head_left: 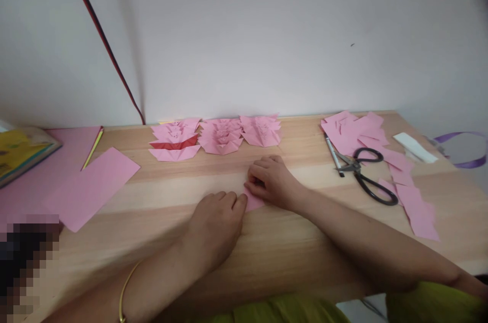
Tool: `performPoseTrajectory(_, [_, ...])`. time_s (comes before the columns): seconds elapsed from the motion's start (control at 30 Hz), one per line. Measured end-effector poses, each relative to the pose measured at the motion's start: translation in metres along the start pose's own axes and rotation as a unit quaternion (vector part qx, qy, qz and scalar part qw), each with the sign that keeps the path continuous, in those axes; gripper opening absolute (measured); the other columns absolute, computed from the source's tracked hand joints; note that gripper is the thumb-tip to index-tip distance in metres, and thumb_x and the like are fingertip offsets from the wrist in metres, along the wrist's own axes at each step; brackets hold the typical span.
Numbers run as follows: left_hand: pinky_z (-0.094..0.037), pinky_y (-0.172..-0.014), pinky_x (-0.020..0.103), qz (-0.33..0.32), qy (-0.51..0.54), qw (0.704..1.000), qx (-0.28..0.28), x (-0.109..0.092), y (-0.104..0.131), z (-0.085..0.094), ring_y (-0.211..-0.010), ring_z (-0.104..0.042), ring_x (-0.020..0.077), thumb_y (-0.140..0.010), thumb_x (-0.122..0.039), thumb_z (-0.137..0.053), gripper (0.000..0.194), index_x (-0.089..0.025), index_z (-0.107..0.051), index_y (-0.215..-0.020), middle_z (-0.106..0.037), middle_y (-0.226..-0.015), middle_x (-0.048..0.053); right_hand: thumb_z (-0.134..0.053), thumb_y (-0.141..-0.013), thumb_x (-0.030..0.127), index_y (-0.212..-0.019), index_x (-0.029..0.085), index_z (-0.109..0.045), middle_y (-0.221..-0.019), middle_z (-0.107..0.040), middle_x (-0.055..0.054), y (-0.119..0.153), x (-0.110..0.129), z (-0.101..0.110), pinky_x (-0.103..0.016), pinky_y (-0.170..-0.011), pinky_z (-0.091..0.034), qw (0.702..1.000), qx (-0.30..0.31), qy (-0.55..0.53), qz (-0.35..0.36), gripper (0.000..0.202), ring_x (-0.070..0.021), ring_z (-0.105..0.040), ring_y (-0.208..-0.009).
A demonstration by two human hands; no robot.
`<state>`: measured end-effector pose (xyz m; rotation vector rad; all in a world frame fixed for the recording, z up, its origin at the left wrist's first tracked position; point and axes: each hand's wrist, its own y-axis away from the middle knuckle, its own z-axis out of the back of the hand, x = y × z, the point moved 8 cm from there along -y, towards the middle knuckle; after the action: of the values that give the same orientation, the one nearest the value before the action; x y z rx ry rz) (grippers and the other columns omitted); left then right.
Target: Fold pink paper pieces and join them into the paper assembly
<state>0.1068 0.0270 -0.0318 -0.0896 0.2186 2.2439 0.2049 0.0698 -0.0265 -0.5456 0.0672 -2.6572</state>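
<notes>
Small pink paper (253,202) lies on the surface (163,188), left of the scissors (355,166) and nearer the wearer. Left hand (215,226): fingers curled, at the paper's left edge. Right hand (272,181): fingers bent, at its upper right. Fingertips partly hidden; firmness of either hold cannot be told. Relative to the scissors: pen (334,155) just beside, left; folded papers (221,147) farther left, in three groups; loose pieces (415,208) behind and right.
</notes>
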Motion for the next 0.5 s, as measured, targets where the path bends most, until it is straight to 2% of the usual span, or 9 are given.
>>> performPoseTrajectory(0.27, [-0.044,-0.066,0.035,0.001,-0.005,1.0,-0.014,0.0,0.0001,0.0014,-0.073,-0.054,0.0208,-0.079,-0.013,-0.047,0.01,-0.016,-0.052,-0.086,-0.057,-0.078,0.005,-0.057,-0.08,0.028,-0.07,0.018,-0.052,-0.074,-0.059,-0.001,0.0005,-0.0008,0.0003,-0.03,-0.073,-0.023,1.0,-0.006,-0.003,0.005,0.015,-0.0154,-0.048,-0.075])
performPoseTrajectory(0.5, [-0.044,-0.065,0.035,-0.01,-0.007,1.0,0.0,-0.0014,0.0017,-0.0011,-0.073,-0.054,0.0204,-0.077,-0.01,-0.048,0.007,-0.017,-0.05,-0.078,-0.056,-0.076,0.005,-0.057,-0.08,0.029,-0.071,0.018,-0.051,-0.074,-0.059,-0.002,0.0011,-0.0004,-0.0002,-0.03,-0.073,-0.023,1.0,-0.004,-0.003,0.006,0.016,-0.0157,-0.048,-0.075])
